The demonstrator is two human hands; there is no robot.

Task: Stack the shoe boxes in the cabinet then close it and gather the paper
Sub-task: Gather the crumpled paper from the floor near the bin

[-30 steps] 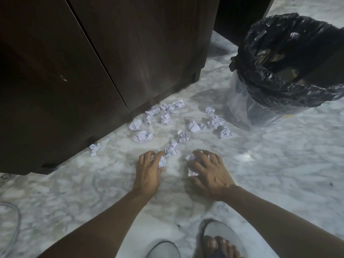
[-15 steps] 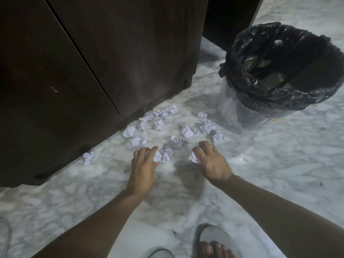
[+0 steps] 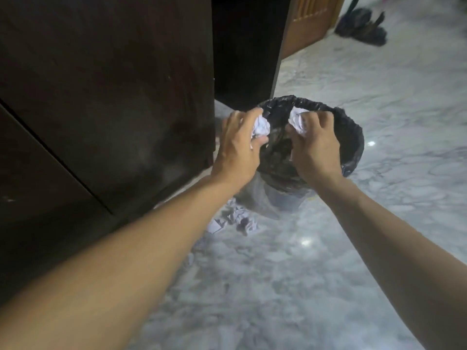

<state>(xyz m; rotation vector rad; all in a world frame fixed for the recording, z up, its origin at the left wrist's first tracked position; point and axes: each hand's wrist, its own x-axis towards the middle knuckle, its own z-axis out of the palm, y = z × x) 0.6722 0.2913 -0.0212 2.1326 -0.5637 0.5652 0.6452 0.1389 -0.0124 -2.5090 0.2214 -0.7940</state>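
Both hands are out over the bin's mouth, each with fingers curled round a wad of crumpled white paper. The left hand [image 3: 237,147] has its paper wad [image 3: 337,126] bulging out between thumb and fingers; the right hand [image 3: 316,145] holds a second wad [image 3: 298,121], mostly covered by knuckles, so only a creased white edge shows.

Under them sits the round bin [image 3: 353,137], lined with a wrinkly, shiny black bag; its pale lower body is partly hidden by the wrists, and what's inside is too dark to make out. A few more crumpled paper balls [image 3: 235,221] lie on the floor just beside the bin's base, pretty blurry.

The floor [image 3: 290,286] is glossy grey-white marble with light glints. The dark wood cabinet [image 3: 106,97] on the left has its doors closed. Something dark and smeared sits far off at top right.
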